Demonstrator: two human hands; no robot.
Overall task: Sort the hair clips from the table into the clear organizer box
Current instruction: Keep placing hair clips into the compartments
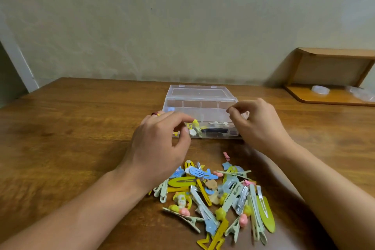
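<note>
The clear organizer box (199, 102) stands open mid-table, with its lid tipped back. Its front compartments hold a black clip (214, 130), a silver clip (218, 123) and a few yellow and white ones. My left hand (160, 144) hovers over the box's front left corner, thumb and forefinger pinched on a small yellow hair clip (190, 126). My right hand (257, 126) is over the front right corner, its fingertips pressed together with nothing visible between them. A pile of several pastel hair clips (219, 197) lies on the table near me, between my forearms.
A single pink clip (226, 156) lies apart between the pile and the box. A wooden corner shelf (328, 79) with a roll of clear tape (320, 89) sits at the back right. The wall runs along the wooden table's (71, 128) far edge.
</note>
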